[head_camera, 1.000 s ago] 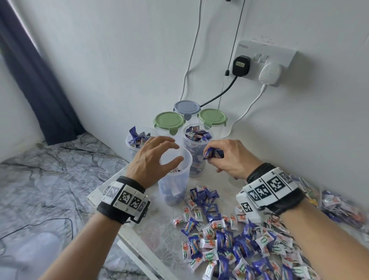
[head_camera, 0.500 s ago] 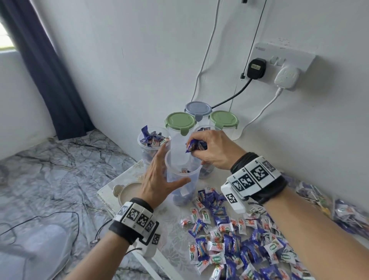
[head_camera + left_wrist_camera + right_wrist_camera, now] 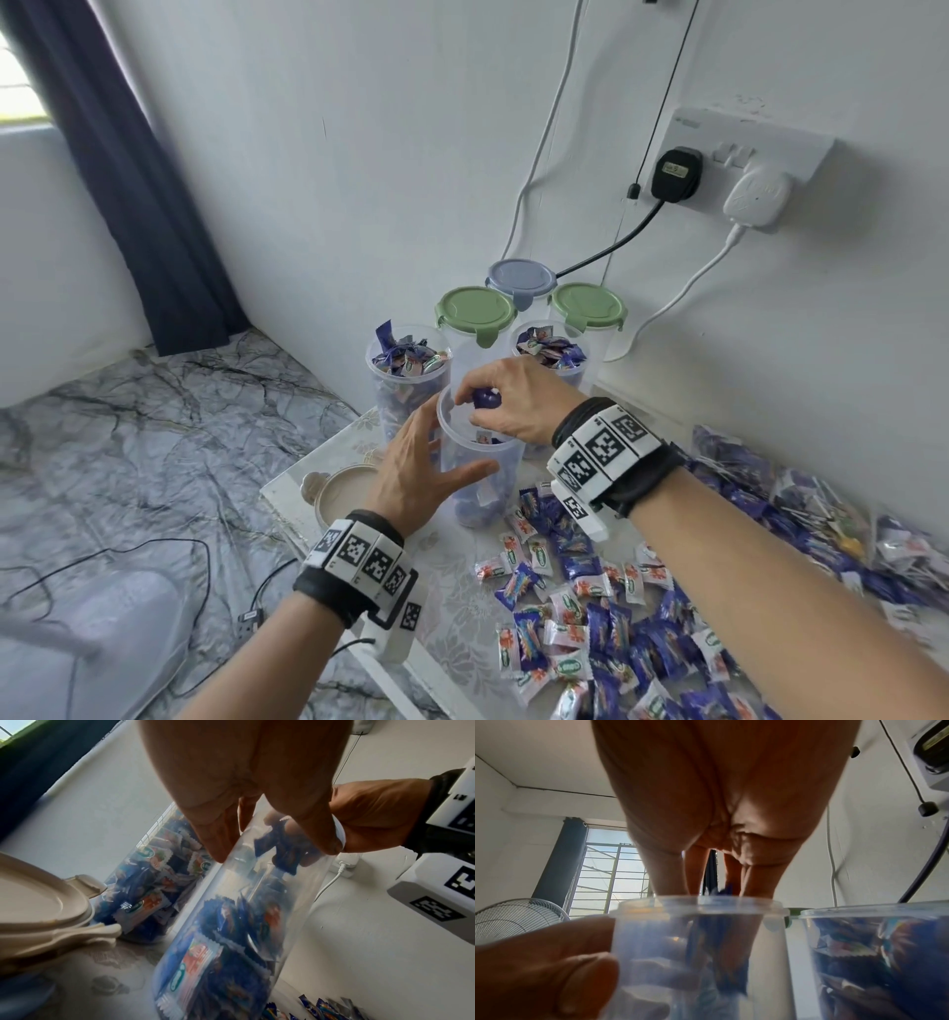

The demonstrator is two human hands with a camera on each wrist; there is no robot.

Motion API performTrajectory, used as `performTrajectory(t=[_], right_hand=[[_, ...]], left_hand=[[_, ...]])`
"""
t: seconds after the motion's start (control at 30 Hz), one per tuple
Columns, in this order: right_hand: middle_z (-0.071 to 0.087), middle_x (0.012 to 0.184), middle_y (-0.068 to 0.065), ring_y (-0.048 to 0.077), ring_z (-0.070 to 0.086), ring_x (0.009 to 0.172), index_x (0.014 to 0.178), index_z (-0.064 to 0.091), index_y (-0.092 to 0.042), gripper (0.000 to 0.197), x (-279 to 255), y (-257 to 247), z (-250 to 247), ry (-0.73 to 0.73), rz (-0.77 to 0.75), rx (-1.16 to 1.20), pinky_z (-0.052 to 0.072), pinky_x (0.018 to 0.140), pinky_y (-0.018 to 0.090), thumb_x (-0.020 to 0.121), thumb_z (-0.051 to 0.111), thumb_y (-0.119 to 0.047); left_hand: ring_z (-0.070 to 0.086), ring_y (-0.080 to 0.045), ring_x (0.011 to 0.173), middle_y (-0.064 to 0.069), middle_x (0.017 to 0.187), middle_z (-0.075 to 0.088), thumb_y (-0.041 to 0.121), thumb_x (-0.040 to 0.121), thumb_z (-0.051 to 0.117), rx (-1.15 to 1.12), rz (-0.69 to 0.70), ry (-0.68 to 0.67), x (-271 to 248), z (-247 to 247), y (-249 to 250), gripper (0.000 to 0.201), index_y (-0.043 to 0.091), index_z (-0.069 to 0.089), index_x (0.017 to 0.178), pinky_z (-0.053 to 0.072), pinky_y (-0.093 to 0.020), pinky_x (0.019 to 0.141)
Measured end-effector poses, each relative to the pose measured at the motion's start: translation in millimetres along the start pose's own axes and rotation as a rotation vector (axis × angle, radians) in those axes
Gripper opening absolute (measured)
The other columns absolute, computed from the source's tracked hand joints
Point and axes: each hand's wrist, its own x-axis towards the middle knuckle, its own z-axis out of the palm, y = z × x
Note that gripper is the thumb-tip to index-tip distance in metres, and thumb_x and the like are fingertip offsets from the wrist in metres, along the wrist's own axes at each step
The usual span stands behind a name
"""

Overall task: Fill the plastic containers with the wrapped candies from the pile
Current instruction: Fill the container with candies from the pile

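Right hand (image 3: 518,403) is curled over the mouth of the open container (image 3: 480,483), fingers bunched round a small clutch of blue-wrapped candies (image 3: 485,398), fingertips (image 3: 308,860) dipped just inside the rim. Left hand (image 3: 416,475) is wrapped round the clear wall, thumb (image 3: 559,977) on the near side and fingers round the far side, steadying it near the worktop's left edge. The container stands upright, roughly a third filled by the look of it. These candies look light, crinkly and slick, so a loose bunch like this could shed one over the rim; gathering them in the fingertips seems the right hold. The thin plastic tub likely weighs little and would tip easily, hence the grip round its middle. Behind it, toward the wall, two open containers (image 3: 408,370) brim with sweets, and three lidded ones (image 3: 475,311) sit further back. A beige lid (image 3: 341,496) lies at the left edge. The pile (image 3: 590,616) spreads across the near right of the worktop (image 3: 452,642).
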Motion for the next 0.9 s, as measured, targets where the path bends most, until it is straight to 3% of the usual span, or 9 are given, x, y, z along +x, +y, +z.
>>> performTrajectory(t=[0.07, 0.17, 0.33, 0.47, 0.53, 0.63, 0.7, 0.77, 0.9], right_hand=[[0.071, 0.095, -0.002, 0.005, 0.06, 0.079, 0.105, 0.074, -0.019, 0.024, -1.2, 0.1, -0.9, 0.0, -0.007, 0.001, 0.045, 0.073, 0.014, 0.084, 0.065, -0.013], [0.071, 0.104, 0.002, 0.008, 0.064, 0.092, 0.107, 0.073, -0.021, 0.023, -3.5, 1.9, -2.2, 0.017, -0.008, 0.016, 0.049, 0.08, 0.02, 0.088, 0.063, -0.017], [0.073, 0.097, 0.003, 0.012, 0.069, 0.081, 0.102, 0.074, -0.017, 0.016, -14.2, 8.1, -4.6, 0.172, -0.036, 0.043, 0.053, 0.078, 0.024, 0.091, 0.062, -0.017], [0.073, 0.092, 0.003, 0.012, 0.068, 0.08, 0.098, 0.074, -0.013, 0.013, -31.0, 18.6, -10.1, 0.271, -0.028, 0.056, 0.056, 0.077, 0.026, 0.092, 0.062, -0.017], [0.073, 0.09, 0.002, 0.012, 0.067, 0.08, 0.097, 0.073, -0.014, 0.013, -43.8, 26.2, -12.0, 0.31, -0.008, 0.051, 0.056, 0.077, 0.027, 0.091, 0.063, -0.018], [0.072, 0.088, 0.0, 0.013, 0.066, 0.079, 0.096, 0.073, -0.016, 0.011, -65.5, 37.4, -11.3, 0.32, 0.042, 0.036, 0.055, 0.077, 0.03, 0.09, 0.065, -0.021], [0.072, 0.089, 0.001, 0.014, 0.066, 0.08, 0.096, 0.073, -0.016, 0.012, -80.0, 44.8, -8.9, 0.286, 0.098, 0.032, 0.054, 0.079, 0.033, 0.09, 0.064, -0.021], [0.072, 0.092, 0.001, 0.014, 0.066, 0.083, 0.098, 0.072, -0.015, 0.014, -96.0, 52.4, -6.5, 0.241, 0.156, 0.037, 0.054, 0.082, 0.036, 0.091, 0.063, -0.023], [0.072, 0.098, 0.003, 0.014, 0.065, 0.089, 0.105, 0.071, -0.014, 0.02, -134.7, 71.5, -1.3, 0.18, 0.265, 0.0, 0.053, 0.086, 0.037, 0.093, 0.059, -0.025]], left_hand=[[0.056, -0.006, 0.122, 0.004, 0.138, 0.055, 0.056, 0.065, 0.082, -0.009, 0.001, -0.002, -0.3, -0.2, 0.0, 0.1, 0.021, 0.037, 0.147, 0.052, -0.026, 0.097], [0.057, -0.008, 0.122, 0.004, 0.139, 0.054, 0.058, 0.065, 0.082, -0.011, -0.001, -0.007, 0.1, -0.3, 1.0, 0.1, 0.021, 0.038, 0.147, 0.053, -0.03, 0.097], [0.057, -0.009, 0.122, 0.002, 0.139, 0.054, 0.053, 0.066, 0.082, 0.023, -0.024, -0.005, -2.0, 0.0, 1.5, 0.099, 0.022, 0.036, 0.148, 0.053, -0.027, 0.096], [0.057, -0.009, 0.108, 0.007, 0.128, 0.055, 0.055, 0.067, 0.08, 0.181, -0.026, -0.007, -9.9, -1.2, -0.3, 0.094, 0.02, 0.039, 0.144, 0.051, -0.025, 0.086], [0.058, -0.011, 0.101, 0.008, 0.118, 0.056, 0.049, 0.07, 0.082, 0.262, -0.097, -0.002, -18.8, 1.1, -6.6, 0.081, 0.018, 0.045, 0.135, 0.049, -0.025, 0.082], [0.061, -0.016, 0.087, 0.004, 0.099, 0.06, 0.052, 0.07, 0.081, 0.324, -0.293, 0.014, -34.4, 7.6, -22.5, 0.055, 0.022, 0.049, 0.104, 0.055, -0.038, 0.076], [0.06, -0.017, 0.079, 0.004, 0.086, 0.059, 0.051, 0.074, 0.079, 0.36, -0.365, -0.03, -43.9, 13.7, -24.9, 0.043, 0.023, 0.051, 0.089, 0.055, -0.041, 0.073], [0.06, -0.014, 0.073, 0.007, 0.077, 0.062, 0.049, 0.078, 0.076, 0.423, -0.316, -0.108, -52.6, 20.3, -18.3, 0.033, 0.024, 0.055, 0.081, 0.052, -0.03, 0.067], [0.064, -0.004, 0.075, 0.009, 0.08, 0.068, 0.042, 0.083, 0.075, 0.389, -0.165, -0.33, -63.7, 42.0, 1.9, 0.023, 0.022, 0.064, 0.086, 0.054, -0.023, 0.07]])
